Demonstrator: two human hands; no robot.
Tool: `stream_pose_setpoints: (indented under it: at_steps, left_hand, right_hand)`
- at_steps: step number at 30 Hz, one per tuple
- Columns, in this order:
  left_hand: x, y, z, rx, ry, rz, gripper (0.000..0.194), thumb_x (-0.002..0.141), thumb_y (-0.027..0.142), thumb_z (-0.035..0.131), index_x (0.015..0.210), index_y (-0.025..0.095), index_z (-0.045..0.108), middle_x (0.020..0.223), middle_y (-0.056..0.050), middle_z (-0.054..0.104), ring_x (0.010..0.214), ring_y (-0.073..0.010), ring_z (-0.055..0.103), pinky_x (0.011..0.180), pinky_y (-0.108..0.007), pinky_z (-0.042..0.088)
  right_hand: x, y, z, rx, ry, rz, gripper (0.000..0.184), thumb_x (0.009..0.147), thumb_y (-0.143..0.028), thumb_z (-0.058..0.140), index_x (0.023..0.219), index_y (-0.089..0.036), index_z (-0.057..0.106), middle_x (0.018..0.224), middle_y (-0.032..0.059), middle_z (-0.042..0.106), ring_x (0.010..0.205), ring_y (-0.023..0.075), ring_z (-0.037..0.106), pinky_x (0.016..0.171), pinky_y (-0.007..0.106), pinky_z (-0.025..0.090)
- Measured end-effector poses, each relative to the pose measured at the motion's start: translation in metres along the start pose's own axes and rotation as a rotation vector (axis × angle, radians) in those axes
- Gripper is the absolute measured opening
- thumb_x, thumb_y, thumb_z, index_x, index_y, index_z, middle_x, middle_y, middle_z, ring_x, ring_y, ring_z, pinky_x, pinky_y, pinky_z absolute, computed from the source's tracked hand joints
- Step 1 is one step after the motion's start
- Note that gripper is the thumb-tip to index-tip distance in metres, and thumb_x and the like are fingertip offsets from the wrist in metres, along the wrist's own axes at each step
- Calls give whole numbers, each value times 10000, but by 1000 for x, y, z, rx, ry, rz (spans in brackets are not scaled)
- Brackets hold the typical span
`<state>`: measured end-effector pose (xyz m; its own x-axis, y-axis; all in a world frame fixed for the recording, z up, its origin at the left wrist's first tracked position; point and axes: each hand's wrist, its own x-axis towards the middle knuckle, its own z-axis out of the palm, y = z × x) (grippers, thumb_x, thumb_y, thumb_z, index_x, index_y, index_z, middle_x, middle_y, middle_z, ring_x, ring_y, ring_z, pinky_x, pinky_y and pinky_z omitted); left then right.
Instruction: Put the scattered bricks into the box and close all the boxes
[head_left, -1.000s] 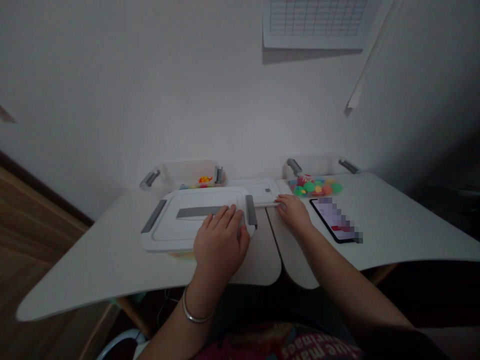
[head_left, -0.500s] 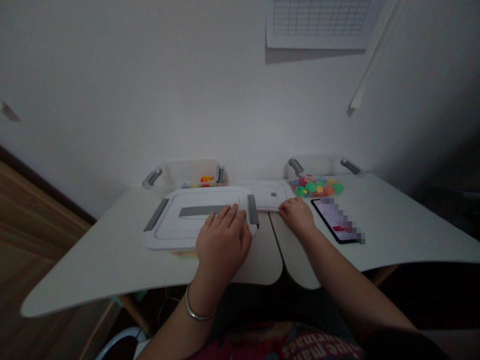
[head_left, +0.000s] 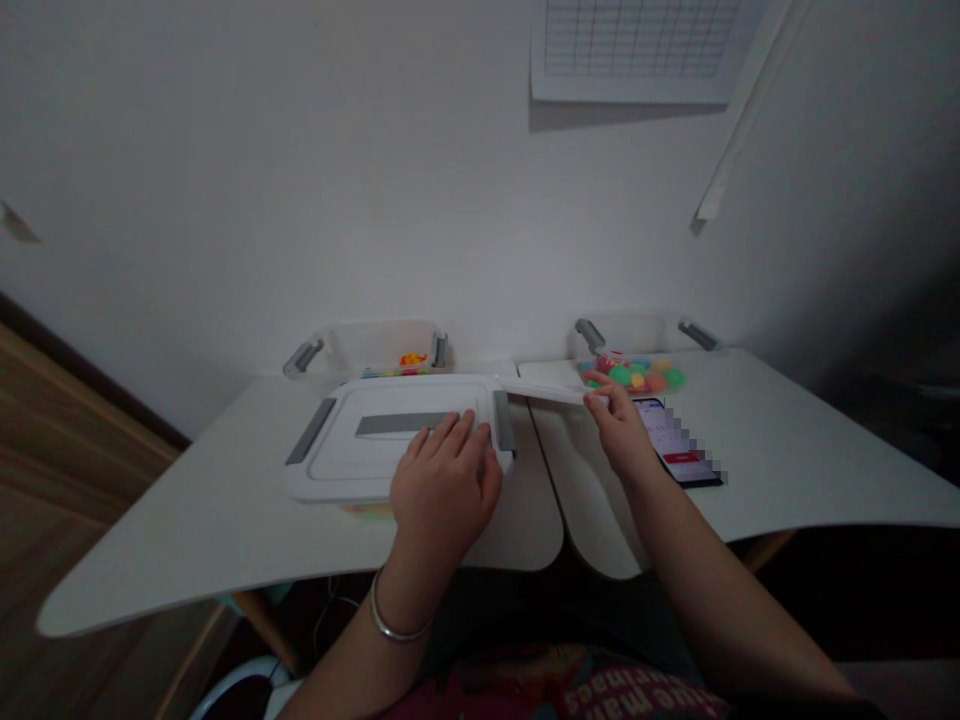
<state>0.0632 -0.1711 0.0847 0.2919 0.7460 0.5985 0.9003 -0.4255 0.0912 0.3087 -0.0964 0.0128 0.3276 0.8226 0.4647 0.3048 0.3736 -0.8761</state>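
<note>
My left hand (head_left: pixel 446 480) lies flat, fingers stretched, on the white lid (head_left: pixel 352 460) of a storage box with grey latches and a grey handle. A metal bangle circles that wrist. My right hand (head_left: pixel 619 425) pinches the right end of a second white lid (head_left: pixel 551 390), raised off the table and seen nearly edge-on. This lid's left end meets the closed box's far right corner. Just behind my right hand stands a clear open box (head_left: pixel 637 335) with colourful balls (head_left: pixel 637 376) in it.
Another clear open box (head_left: pixel 375 345) with small colourful pieces stands against the wall at the back left. A phone (head_left: pixel 682 450) lies right of my right hand. Two white tabletops (head_left: pixel 225 530) meet at a seam. A printed sheet (head_left: pixel 637 50) hangs on the wall.
My right hand has lifted the second lid's right end off the table and shifted right with it, now covering part of the phone. My left hand stays on the closed box.
</note>
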Motion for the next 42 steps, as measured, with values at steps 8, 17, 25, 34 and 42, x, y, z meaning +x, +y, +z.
stream_pose_setpoints:
  at_steps: [8, 17, 25, 34, 42]
  left_hand:
    - [-1, -1, 0, -9, 24, 8, 326, 869, 240, 463, 1063, 194, 722, 1221, -104, 692, 1127, -295, 651, 971, -523, 484]
    - [-17, -6, 9, 13, 313, 43, 502, 840, 231, 541, 1340, 186, 533, 1421, -158, 527, 1334, -314, 461, 1167, -575, 190]
    - [-20, -9, 12, 72, 366, 99, 570, 849, 297, 567, 1404, 241, 451, 1428, -154, 493, 1377, -317, 402, 1179, -581, 146]
    - [-23, -9, 14, 69, 322, 87, 583, 868, 298, 552, 1434, 257, 418, 1437, -113, 518, 1397, -310, 392, 1188, -562, -73]
    - [-22, -10, 14, 71, 305, 95, 487, 863, 280, 528, 1350, 285, 513, 1391, -64, 573, 1423, -307, 352, 1177, -559, -116]
  right_hand:
    - [-4, -21, -3, 146, 225, 31, 208, 824, -418, 604, 822, -231, 512, 1263, 108, 614, 1251, 263, 517, 1092, 553, 307]
    - [-27, -62, 8, 181, 78, -55, 200, 874, -404, 576, 802, -242, 484, 1287, 87, 602, 1228, 243, 532, 1077, 515, 363]
    - [-47, -78, 24, 10, -110, -350, 117, 896, -335, 574, 825, -263, 515, 1179, 65, 624, 1348, 256, 436, 1130, 569, 306]
    - [-57, -82, 40, -1, -352, -515, 106, 865, -260, 630, 817, -261, 536, 1233, 54, 649, 1372, 253, 422, 1140, 568, 296]
    - [-64, -85, 55, 5, -447, -566, 83, 858, -198, 592, 863, -261, 539, 1243, 55, 649, 1379, 232, 414, 1147, 550, 296]
